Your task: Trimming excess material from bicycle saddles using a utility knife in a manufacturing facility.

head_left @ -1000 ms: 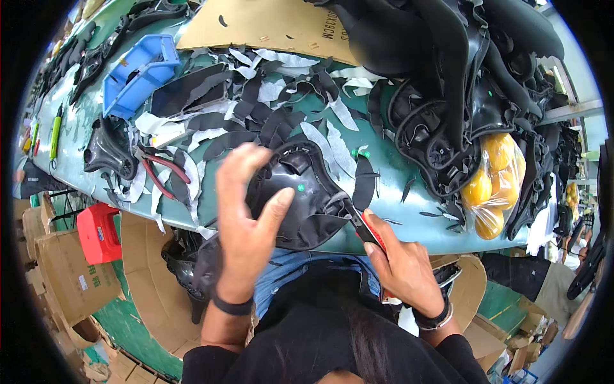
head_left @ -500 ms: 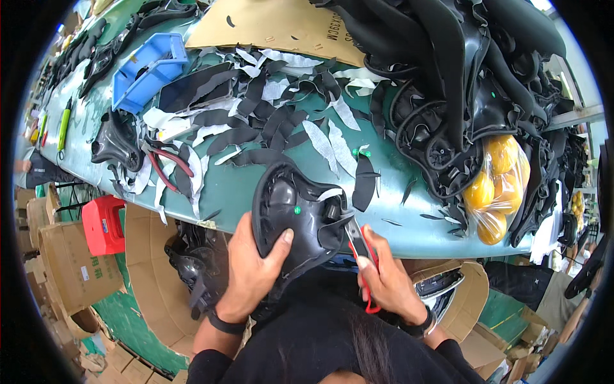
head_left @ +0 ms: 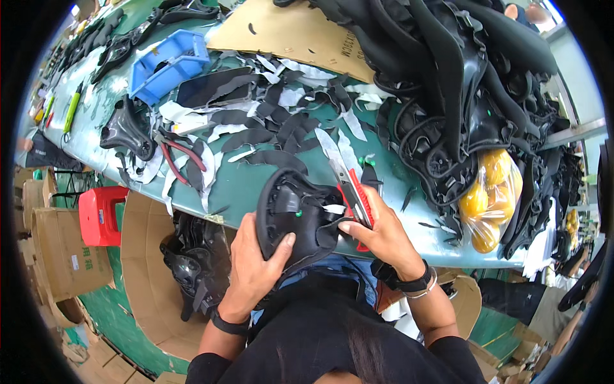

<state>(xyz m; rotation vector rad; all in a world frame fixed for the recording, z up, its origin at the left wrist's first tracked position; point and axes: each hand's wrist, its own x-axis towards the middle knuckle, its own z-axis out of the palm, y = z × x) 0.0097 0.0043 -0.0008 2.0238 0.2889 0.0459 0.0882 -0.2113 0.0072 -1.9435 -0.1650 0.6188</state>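
Head view, only one cam. Left hand wrapped under a black moulded saddle-like part, thumb pressed on its face, other fingers hidden behind it — closed round the part, holding it up just off the near edge of the green surface, over the person's lap. Right hand clamped on red-handled scissors; blades point up-left at the part's right rim, tips seem to touch a pale scrap there, tho exact contact hard to read. Scissor handles mostly buried in the palm.

Surface beyond: litter of black and white offcuts, red-handled pliers lying among them, another black part to the left, blue bin further back w/ contents not readable. Cardboard sheet at far edge, partly under a big heap of black parts on the right; heap runs out of frame at top. Clear bag of yellow-orange items near the right edge, what's inside can't be told.

Below the surface: open cardboard box w/ more black parts inside, half hidden by the left forearm. Red stool beside it. Rim of pic badly bent & dark, stuff there too small to make out.
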